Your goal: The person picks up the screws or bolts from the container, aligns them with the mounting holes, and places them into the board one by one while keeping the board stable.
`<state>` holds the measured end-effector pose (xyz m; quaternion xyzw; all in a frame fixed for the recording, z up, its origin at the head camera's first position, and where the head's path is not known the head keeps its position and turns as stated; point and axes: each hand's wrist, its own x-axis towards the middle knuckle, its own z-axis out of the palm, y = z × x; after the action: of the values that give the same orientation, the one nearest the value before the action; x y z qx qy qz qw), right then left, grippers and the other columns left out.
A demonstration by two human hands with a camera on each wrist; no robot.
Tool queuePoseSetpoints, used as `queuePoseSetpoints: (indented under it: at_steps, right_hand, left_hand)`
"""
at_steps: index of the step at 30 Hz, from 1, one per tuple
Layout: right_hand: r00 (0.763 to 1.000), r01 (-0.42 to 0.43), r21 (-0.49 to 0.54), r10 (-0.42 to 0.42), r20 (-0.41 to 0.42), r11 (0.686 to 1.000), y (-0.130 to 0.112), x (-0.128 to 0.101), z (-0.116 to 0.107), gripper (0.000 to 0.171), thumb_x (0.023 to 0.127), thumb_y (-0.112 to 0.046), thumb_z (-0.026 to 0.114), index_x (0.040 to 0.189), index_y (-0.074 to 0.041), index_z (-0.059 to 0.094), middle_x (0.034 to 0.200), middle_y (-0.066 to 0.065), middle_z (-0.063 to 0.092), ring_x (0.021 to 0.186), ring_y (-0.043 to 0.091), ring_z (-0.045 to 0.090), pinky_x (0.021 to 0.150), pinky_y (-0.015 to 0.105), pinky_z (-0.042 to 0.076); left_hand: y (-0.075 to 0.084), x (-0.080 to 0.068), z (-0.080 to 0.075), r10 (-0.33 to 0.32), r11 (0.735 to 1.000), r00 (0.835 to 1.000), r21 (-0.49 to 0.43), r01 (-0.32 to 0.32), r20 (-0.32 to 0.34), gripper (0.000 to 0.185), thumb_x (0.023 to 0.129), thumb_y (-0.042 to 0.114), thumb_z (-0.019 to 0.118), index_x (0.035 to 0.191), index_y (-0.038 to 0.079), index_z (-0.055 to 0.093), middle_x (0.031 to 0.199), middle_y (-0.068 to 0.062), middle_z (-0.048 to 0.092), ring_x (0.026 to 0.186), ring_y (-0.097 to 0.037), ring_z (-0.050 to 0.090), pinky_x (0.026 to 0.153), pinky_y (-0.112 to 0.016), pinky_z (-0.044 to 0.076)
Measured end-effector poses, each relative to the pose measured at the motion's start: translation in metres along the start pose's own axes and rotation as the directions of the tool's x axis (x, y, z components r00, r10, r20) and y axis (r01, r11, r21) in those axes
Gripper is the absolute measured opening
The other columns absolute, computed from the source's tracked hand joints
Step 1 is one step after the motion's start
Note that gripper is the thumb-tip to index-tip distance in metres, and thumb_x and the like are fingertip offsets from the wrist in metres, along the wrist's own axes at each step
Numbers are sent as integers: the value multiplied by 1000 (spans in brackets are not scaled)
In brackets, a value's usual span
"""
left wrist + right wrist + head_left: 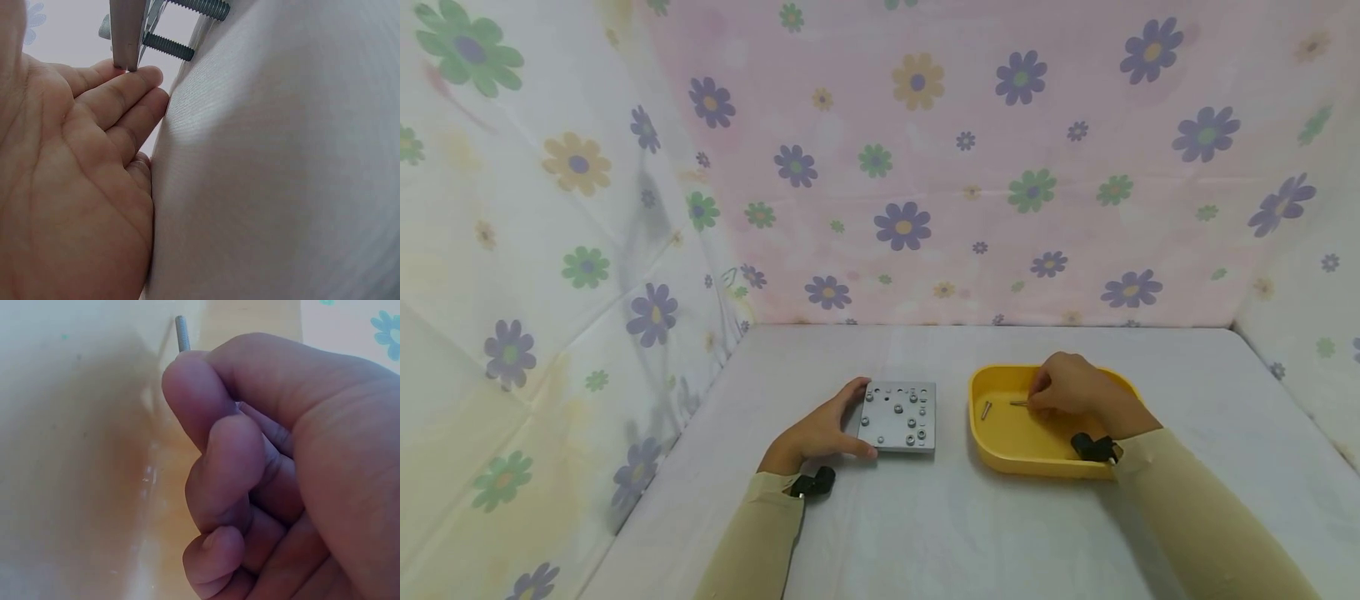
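Note:
A square silver metal plate (887,423) lies on the table, with several socket-head screws standing in its holes. My left hand (823,429) holds it at its left side, thumb at the near corner and index finger at the far one. From below the plate, threaded screw shanks (169,47) stick out towards the table in the left wrist view. Over the yellow tray (1037,467), my right hand (1075,390) pinches a thin screw (182,334) between thumb and index finger, its threaded end showing. The other right fingers are curled in. Another screw (987,410) lies loose inside the tray at its left.
The white-covered table (955,533) runs back to a flowered pink cloth (955,283). More flowered cloth (587,375) closes off the left side. Raised walls surround the tray, with the right wrist over its near right side.

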<state>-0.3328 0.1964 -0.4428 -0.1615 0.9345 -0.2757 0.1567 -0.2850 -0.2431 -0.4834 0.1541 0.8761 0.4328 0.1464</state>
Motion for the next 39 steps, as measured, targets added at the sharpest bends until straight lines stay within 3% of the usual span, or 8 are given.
queuePoseSetpoints:
  at_steps: [9,19,29,39]
  right_hand:
    - [999,45,15,-45,1,999,-8,-9,-8,9,90,-18,76,86,-11,78,74,2,70,66,16,57,61,30,47]
    - [998,67,31,-67,-1,997,-13,-12,-11,9,92,-16,73,90,-9,77,73,2,68,68,18,54,62,31,44]
    - [998,56,124,-54,-16,991,-17,-11,-13,14,94,-19,72,99,-6,75,72,5,67,67,19,55,58,27,43]
    - [992,98,182,-83,-91,978,-23,-9,-13,18,97,-22,71,105,-6,73,66,5,66,51,16,41,46,24,33]
  left_hand:
    - [4,-2,-1,9,1000,1000,-8,-9,4,120,64,38,98,161,29,27,168,0,33,159,-24,22,129,-57,11]
    - [-1,1,-1,11,1000,1000,5,-11,1,122,63,40,99,160,31,27,167,2,33,158,-20,23,129,-54,13]
    - [-1,1,0,0,1000,1000,6,0,-4,121,62,41,99,160,33,28,167,2,34,158,-20,23,129,-54,12]
    - [0,1,-1,3,1000,1000,5,-3,1,121,62,40,99,160,32,27,168,1,33,159,-22,21,129,-55,12]
